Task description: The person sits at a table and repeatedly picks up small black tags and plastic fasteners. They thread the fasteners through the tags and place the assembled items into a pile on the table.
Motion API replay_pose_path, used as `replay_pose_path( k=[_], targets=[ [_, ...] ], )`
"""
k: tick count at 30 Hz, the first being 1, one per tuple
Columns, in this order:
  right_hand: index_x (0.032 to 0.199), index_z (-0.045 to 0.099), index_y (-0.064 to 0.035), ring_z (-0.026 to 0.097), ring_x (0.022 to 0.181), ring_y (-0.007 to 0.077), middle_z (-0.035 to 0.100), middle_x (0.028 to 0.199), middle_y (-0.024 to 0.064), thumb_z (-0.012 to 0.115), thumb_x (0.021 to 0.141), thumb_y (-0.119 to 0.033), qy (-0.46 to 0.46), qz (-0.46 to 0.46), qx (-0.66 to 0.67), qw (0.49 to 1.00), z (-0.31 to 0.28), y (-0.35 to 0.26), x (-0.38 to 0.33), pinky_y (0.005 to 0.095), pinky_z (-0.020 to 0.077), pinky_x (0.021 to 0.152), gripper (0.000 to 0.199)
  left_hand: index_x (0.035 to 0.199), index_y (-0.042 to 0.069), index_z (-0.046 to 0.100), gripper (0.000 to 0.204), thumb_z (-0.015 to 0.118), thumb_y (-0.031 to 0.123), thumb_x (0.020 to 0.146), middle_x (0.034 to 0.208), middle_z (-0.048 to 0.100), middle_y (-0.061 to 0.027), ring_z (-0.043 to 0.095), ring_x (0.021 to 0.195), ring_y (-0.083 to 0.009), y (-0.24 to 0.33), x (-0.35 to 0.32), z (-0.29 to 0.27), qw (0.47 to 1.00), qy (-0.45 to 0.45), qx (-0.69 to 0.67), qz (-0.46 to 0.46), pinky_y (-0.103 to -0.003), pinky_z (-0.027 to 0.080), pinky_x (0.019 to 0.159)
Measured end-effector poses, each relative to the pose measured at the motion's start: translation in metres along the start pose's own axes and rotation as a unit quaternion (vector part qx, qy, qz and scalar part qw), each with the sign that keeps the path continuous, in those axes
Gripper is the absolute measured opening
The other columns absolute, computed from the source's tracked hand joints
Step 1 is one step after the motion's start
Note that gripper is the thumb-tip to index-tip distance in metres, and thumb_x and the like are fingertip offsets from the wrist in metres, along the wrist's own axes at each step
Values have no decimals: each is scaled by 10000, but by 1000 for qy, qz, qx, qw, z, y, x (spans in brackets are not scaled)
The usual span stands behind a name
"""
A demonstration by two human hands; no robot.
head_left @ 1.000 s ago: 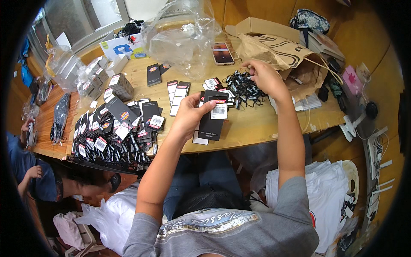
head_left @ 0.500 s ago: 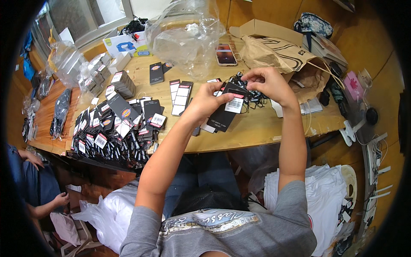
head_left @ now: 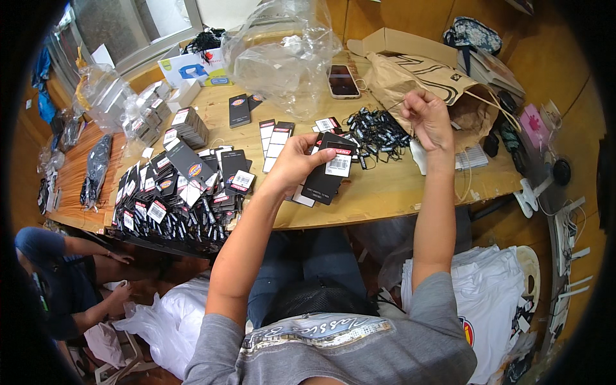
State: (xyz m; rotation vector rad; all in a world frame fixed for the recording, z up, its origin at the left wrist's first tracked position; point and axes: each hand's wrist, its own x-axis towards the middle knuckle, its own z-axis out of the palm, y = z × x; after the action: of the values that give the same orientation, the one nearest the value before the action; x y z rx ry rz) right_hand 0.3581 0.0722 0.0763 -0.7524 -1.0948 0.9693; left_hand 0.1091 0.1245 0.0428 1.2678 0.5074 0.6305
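Observation:
Pinched between the thumb and fingers of my left hand (head_left: 296, 163) are several black hang tags (head_left: 323, 185), fanned a little, the top one bearing a white barcode sticker (head_left: 338, 165). My right hand (head_left: 428, 120) is raised in front of the paper bag, its fingers curled tight; whatever they may hold is too small to make out. Between the two hands lies a heap of black tag strings (head_left: 378, 136) with small plastic ends. Past my left hand, white-labelled tag strips (head_left: 278, 144) rest on the table. To the left spreads a big pile of strung black tags (head_left: 183, 192).
On the wooden table (head_left: 378, 204) stand a stack of tags (head_left: 189, 127), a clear plastic bag (head_left: 282, 61), a phone (head_left: 344, 82) and a brown paper bag (head_left: 423, 80). White shirts (head_left: 487, 301) lie at lower right. Another person (head_left: 58, 282) sits at lower left.
My right hand has moved right, away from the tags, and its fingers have curled in. My left hand, with the tags, has shifted slightly left. The other person's arms have moved.

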Motion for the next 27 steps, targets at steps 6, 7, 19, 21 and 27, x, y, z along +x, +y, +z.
replay_pose_path(
  k=[6, 7, 19, 21, 27],
  targets=[
    [801, 525, -41, 507, 789, 161, 548, 780, 42, 591, 735, -217, 22, -33, 333, 942, 32, -12, 11, 292, 404, 729, 198, 905, -37, 532, 182, 563, 38, 742, 759, 585, -69, 557, 618, -105, -9, 3, 1, 1000, 3, 22, 3, -233, 483, 549],
    [812, 525, -39, 508, 789, 160, 550, 783, 45, 583, 740, -198, 18, -61, 350, 935, 32, -16, 12, 294, 404, 731, 185, 902, -36, 534, 180, 564, 40, 742, 762, 585, -68, 554, 618, -103, -10, 4, 0, 1000, 11, 23, 0, -231, 481, 548],
    [1019, 517, -17, 474, 571, 95, 530, 773, 62, 507, 773, -74, -54, -188, 92, 976, 51, -61, -15, 195, 398, 574, 252, 894, -34, 538, 165, 559, 35, 746, 776, 586, -63, 545, 632, -91, -19, 11, -9, 996, 87, 8, 4, -225, 469, 542],
    [1059, 504, -26, 511, 668, 99, 544, 846, 75, 512, 768, -61, 62, -129, -302, 943, 78, -53, -18, 202, 417, 632, 293, 896, -35, 536, 168, 560, 37, 746, 774, 586, -64, 551, 640, -93, -11, 9, -5, 997, 70, 5, 15, -227, 474, 550],
    [1218, 289, -2, 496, 879, 112, 543, 947, 77, 507, 782, -61, -215, 186, -53, 957, 55, 24, -7, 230, 386, 774, 491, 918, -24, 533, 205, 575, 63, 738, 771, 590, -72, 567, 652, -107, 20, 12, 2, 994, -40, -98, 28, -237, 487, 575]
  ],
)
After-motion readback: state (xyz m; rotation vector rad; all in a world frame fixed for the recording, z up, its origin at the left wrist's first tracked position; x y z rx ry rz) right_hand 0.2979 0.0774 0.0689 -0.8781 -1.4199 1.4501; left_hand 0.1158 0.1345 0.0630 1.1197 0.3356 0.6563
